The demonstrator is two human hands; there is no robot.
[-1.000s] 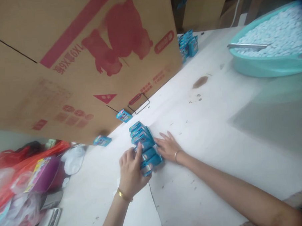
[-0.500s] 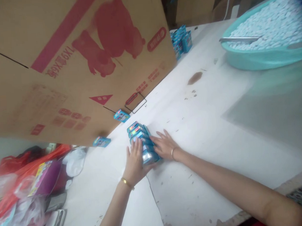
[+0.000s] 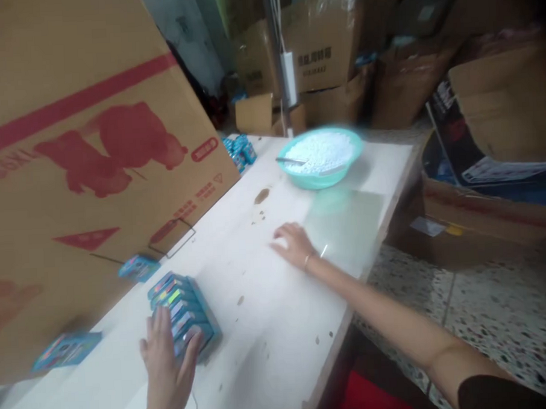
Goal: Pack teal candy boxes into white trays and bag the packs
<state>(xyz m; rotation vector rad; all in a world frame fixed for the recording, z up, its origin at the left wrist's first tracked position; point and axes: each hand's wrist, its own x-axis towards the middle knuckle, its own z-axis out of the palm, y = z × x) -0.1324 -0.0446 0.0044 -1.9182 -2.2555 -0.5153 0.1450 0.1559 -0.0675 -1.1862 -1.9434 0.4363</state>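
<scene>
A row of small blue boxes point(image 3: 184, 308) stands packed together on the white table point(image 3: 269, 325) at the lower left. My left hand point(image 3: 167, 369) rests flat against the near end of that row, fingers stretched out. My right hand point(image 3: 291, 244) lies palm down on the bare table farther right, away from the boxes, its fingers loosely curved and holding nothing. Two loose blue boxes lie by the big carton, one box point(image 3: 139, 266) near the row and another box point(image 3: 66, 350) at the left edge.
A large brown carton point(image 3: 85, 158) with red print stands along the table's left side. A teal basin point(image 3: 320, 157) of white pieces with a metal scoop sits at the far end, more blue boxes point(image 3: 238, 150) beside it. Cardboard boxes crowd the floor beyond and right.
My right hand has left the row of blue boxes and moved out to the right onto bare table. The view has swung up and right, showing the room; my left hand stays at the row.
</scene>
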